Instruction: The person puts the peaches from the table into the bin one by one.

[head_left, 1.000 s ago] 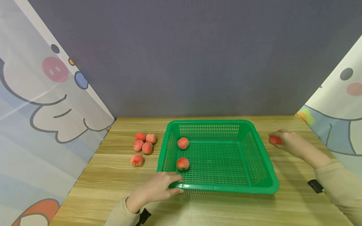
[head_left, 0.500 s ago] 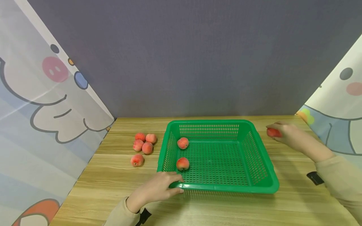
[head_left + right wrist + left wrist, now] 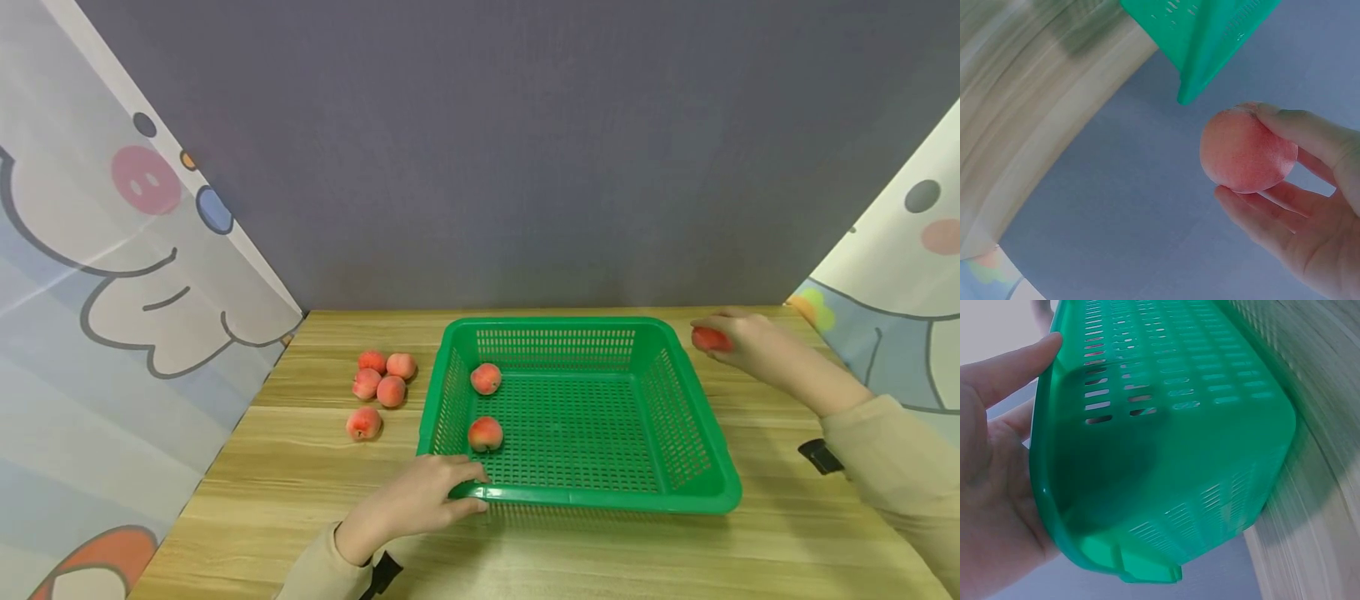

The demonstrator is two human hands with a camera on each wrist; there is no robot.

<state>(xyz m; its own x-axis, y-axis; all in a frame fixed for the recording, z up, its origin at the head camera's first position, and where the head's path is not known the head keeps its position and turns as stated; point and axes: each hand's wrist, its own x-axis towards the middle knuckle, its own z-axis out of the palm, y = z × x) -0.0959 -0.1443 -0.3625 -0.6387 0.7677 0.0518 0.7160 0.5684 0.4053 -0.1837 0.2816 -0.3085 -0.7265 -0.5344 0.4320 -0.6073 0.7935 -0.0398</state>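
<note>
In the head view, a green plastic basket [image 3: 577, 498] with slotted walls stands on the table. My left hand [image 3: 420, 498] grips its near-left rim, thumb outside and fingers over the edge; the left wrist view shows the thumb against the basket's wall [image 3: 1147, 462]. To the right of the basket, my right hand [image 3: 753, 346] holds a red peach [image 3: 711, 339] above the table. The right wrist view shows that peach [image 3: 1244, 150] pinched between thumb and fingers, apart from the basket's corner. Inside the basket, on its left side, lie two peaches, one farther back [image 3: 486, 379] and one nearer [image 3: 485, 434].
Left of the basket, several peaches [image 3: 391, 391] lie in a cluster on the wooden table [image 3: 300, 467], and a single peach [image 3: 363, 424] lies nearer. A grey panel [image 3: 510, 167] rises behind the table. Cartoon-printed sheets [image 3: 97, 333] hang at both sides.
My right hand has lifted the peach and carried it leftward and away from me, closer to the basket's back right corner. The left hand and the basket have stayed put.
</note>
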